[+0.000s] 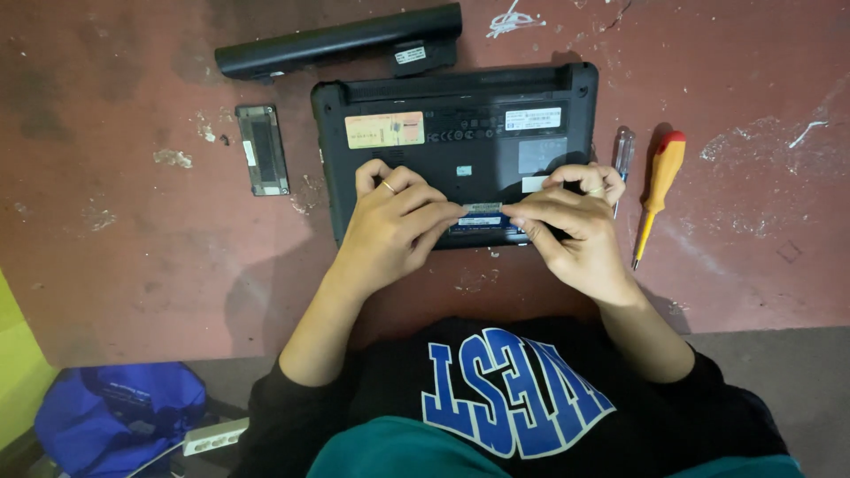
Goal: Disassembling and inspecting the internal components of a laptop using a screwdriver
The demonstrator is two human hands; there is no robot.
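A small black laptop [460, 133] lies upside down on a worn red surface. Its memory bay near the front edge is uncovered. A thin memory module [482, 211] sits in the bay between my two hands. My left hand [394, 221], with a ring on one finger, pinches the module's left end with its fingertips. My right hand [571, 226] grips the right end, fingers curled over the laptop's edge. Most of the bay is hidden by my fingers.
A long black battery [341, 40] lies behind the laptop. A small black bay cover [263, 149] rests to the left. A yellow screwdriver with a red cap [657, 190] and a clear-handled one [623, 155] lie to the right. A blue bag [119, 416] and white power strip [217, 435] sit on the floor.
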